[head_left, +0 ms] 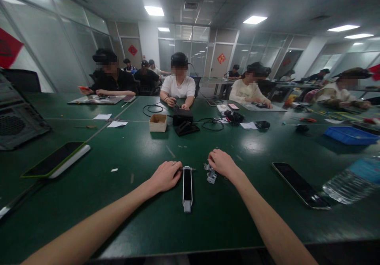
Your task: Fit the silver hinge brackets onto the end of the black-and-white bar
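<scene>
White plastic housing (187, 189) with a black face lies lengthwise on the worktop (142, 225) between both hands, its metal-tipped end touching the curled fingers of the left hand (164, 176) (pinch cannot be confirmed), the curled right hand (222, 164) just beside a small metal bracket (211, 174).

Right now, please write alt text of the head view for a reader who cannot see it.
Two bare hands work at a green table: the left hand touches the end of a slim white-and-black device, and the right hand is over a small metal part. A co-worker sits across it.
</scene>
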Available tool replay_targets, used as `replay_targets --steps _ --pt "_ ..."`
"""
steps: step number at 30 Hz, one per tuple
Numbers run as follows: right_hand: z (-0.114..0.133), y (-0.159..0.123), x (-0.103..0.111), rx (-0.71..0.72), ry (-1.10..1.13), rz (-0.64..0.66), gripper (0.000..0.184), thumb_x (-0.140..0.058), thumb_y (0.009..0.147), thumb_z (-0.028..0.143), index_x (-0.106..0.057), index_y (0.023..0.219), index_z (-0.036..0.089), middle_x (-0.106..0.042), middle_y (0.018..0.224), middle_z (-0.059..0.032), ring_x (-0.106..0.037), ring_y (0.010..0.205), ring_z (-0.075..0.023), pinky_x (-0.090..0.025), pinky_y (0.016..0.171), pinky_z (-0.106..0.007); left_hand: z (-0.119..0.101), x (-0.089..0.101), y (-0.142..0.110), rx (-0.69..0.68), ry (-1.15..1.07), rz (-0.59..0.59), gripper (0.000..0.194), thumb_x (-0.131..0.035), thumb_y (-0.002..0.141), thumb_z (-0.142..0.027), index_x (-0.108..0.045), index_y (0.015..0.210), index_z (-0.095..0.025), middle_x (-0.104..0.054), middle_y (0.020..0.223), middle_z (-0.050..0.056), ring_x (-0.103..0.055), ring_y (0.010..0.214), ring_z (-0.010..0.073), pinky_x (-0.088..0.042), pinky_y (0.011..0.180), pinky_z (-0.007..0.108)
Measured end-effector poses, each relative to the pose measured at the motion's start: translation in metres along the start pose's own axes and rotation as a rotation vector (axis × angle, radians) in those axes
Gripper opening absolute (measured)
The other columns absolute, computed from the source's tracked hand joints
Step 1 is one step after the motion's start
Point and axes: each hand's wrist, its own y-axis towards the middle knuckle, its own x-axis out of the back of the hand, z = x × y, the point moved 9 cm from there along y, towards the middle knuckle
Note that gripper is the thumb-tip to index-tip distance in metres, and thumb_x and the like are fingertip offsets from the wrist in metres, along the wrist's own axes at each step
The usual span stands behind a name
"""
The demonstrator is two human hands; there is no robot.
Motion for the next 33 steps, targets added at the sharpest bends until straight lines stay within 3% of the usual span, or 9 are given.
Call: replay_targets --steps 33 --pt "-0.0008 -0.0004 0.002 -0.042 -0.006 0.014 0.024 -0.044 0.091 0.023 -0.066 0.094 0.014 -0.063 0.099 -0.0107 -0.059 0.092 -0.0197 -0.041 0.073 -0.025 -0.0014 0.0016 -0.0003 -0.029 -0.001 -0.032 0.013 -0.039 0.09 -0.021 -0.051 0.096 -0.019 -0.063 0.088 0.004 -0.058 0.08 0.02 -0.044 0.074 0.032"
